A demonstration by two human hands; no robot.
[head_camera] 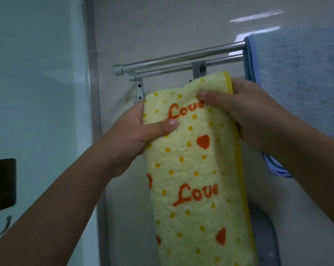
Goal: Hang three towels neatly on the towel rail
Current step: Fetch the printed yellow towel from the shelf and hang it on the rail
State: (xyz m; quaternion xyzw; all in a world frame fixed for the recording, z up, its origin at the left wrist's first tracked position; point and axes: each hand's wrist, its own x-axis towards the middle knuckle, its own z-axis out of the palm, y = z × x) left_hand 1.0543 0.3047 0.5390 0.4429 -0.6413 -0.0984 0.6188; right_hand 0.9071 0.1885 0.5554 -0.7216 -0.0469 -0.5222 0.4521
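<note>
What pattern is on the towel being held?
The yellow towel has orange dots, hearts and the word "Love", seen in the head view.

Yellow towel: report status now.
Left hand, right hand gripping yellow towel at top edge. Towel below rail, not yet on. Blue towel hanging at right; nothing blocking.

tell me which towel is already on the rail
The blue towel, draped on the right of the rail. The yellow towel is below it, gripped by left hand and right hand.
</note>
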